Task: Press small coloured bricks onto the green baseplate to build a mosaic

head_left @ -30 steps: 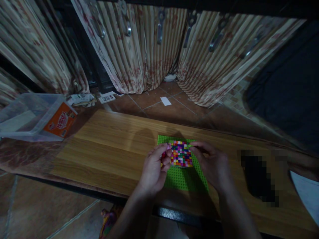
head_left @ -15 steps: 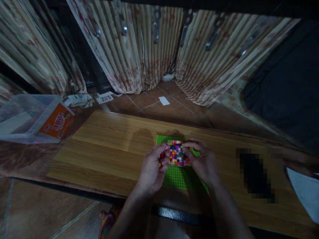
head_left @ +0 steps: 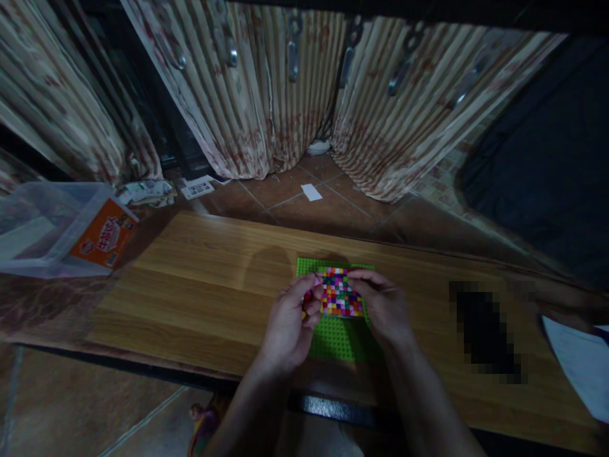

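A green studded baseplate lies on the wooden table, with a block of small multicoloured toy bricks on its upper part. My left hand is at the left edge of this block, its fingers curled round a few loose toy bricks in pink, red and yellow. At the block's upper right corner is my right hand, thumb and forefinger pinched close over the top row. Whatever lies between those fingertips is hidden. The right palm covers part of the baseplate's right side.
A clear plastic box with an orange label stands left of the wooden table. A dark pixelated patch and white paper are at the right. Striped curtains hang behind, near papers on the tiled floor.
My right hand's thumb and forefinger have moved slightly up to the block's top edge and drawn together. My left hand keeps its hold on the bricks. The view has shifted slightly.
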Available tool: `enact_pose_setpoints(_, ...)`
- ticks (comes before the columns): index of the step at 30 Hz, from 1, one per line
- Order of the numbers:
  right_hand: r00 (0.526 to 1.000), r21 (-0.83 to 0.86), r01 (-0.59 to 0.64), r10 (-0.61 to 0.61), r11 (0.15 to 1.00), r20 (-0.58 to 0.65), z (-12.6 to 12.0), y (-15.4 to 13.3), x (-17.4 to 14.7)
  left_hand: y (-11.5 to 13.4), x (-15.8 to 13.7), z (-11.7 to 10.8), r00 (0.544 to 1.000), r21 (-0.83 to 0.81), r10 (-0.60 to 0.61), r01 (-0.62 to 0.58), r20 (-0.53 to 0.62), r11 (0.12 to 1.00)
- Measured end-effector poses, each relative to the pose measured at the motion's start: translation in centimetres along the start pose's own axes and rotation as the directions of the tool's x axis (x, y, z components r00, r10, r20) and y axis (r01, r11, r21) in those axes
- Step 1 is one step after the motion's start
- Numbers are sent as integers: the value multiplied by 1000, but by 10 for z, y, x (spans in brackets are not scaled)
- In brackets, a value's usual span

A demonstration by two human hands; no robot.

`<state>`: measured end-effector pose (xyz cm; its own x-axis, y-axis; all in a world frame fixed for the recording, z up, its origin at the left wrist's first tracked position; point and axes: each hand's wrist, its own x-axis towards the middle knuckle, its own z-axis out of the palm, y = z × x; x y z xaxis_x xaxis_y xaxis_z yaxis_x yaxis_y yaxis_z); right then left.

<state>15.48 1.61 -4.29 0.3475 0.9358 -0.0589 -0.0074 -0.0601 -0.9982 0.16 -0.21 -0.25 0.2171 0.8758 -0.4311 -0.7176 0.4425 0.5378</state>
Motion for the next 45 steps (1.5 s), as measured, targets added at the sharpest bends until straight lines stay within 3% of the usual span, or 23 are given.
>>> enact_pose_setpoints(9, 998, 103, -59, 62, 993, -27, 3, 3, 2, -2, 1, -1, 1000, 10, 1, -1, -1, 1000)
enact_pose_setpoints(16, 1000, 48, -27, 27, 998, 6, 0, 5, 1, -3, -1, 0, 997, 84, -13, 7, 72, 996)
enact_pose_setpoints(18, 999, -29, 50, -50, 998, 7, -3, 4, 0, -4, -1, 0, 996, 96, -19, 10, 86, 995)
enact_pose_setpoints(21, 960, -180, 277, -280, 944, 11, -7, -7, -3, -5, -2, 0, 993, 112, -32, 20, 111, 994)
enact_pose_setpoints(23, 908, -231, 419, -408, 878, 94, -7, -18, -8, -6, -2, 0, 990, 119, -49, 32, 136, 992)
enact_pose_setpoints(26, 855, -205, 500, -442, 842, 272, -4, -35, -15, -5, -4, 2, 981, 133, -74, 50, 179, 990)
enact_pose_setpoints(31, 827, -131, 464, -376, 876, 418, -1, -44, -24, -4, -6, 5, 975, 173, -84, 47, 207, 984)
enact_pose_setpoints(42, 865, -70, 378, -325, 923, 381, -2, -42, -23, -8, -4, 6, 994, 236, -16, -10, 110, 972)
enact_pose_setpoints(45, 883, -20, 306, -276, 952, 379, -1, -43, -25, -8, -6, 6, 993, 275, -4, -29, 120, 961)
